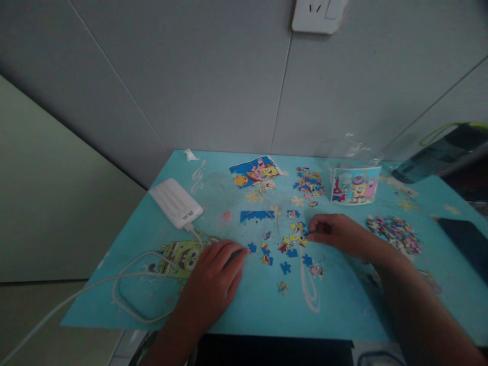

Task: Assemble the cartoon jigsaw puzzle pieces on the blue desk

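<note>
My left hand (217,272) rests on the table, its fingers loosely bent with a gap between thumb and forefinger. Their tips come close to a blue puzzle piece (251,247); I cannot tell whether they touch it. My right hand (330,229) pinches a small dark blue puzzle piece (309,233) at the right edge of a partly joined yellow cluster (295,235). Around the cluster lie several loose pieces, among them a blue one (285,268) and a yellowish one (282,287). Just behind is a joined blue strip (257,215).
Further back lie a picture card (255,172) and a pile of pieces (309,183). A clear tub (355,185) stands at right, near another pile (396,234), a bottle (438,155) and a dark phone (467,244). A white power bank (176,202) trails a cable (133,274) leftward.
</note>
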{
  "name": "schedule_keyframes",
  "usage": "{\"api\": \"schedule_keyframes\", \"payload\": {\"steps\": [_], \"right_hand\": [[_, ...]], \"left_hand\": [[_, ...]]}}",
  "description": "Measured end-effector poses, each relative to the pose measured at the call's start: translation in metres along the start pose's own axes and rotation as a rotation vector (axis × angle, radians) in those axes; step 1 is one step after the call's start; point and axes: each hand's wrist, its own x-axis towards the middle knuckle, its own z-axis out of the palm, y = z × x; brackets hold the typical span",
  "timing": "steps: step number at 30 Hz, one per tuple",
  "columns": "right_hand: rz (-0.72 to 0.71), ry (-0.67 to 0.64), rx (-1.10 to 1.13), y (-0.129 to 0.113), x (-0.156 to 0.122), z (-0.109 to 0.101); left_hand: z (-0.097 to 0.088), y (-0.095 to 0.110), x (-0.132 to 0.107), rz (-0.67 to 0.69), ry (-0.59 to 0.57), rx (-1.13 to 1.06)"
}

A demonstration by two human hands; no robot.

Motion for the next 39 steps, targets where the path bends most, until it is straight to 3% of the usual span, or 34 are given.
{"api": "schedule_keyframes", "payload": {"steps": [19, 21, 26, 30, 33, 39], "right_hand": [[-0.037, -0.008, -0.069, -0.002, -0.002, -0.001], [-0.035, 0.068, -0.06, -0.004, 0.001, 0.002], [0.016, 0.435, -0.007, -0.016, 0.007, 0.013], [0.026, 0.609, 0.066, -0.026, 0.006, 0.021], [0.016, 0.704, 0.087, -0.03, 0.003, 0.024], [-0.009, 0.764, 0.116, -0.027, 0.0, 0.024]], "left_hand": [[0.001, 0.0, -0.001, -0.011, 0.005, -0.001], [0.001, 0.0, 0.0, -0.006, 0.01, 0.004], [0.002, -0.001, -0.002, 0.0, -0.014, 0.011], [0.002, -0.002, -0.003, -0.002, -0.017, 0.005], [0.002, -0.002, -0.003, -0.005, -0.022, 0.0], [0.001, -0.001, -0.001, -0.017, -0.026, -0.011]]}}
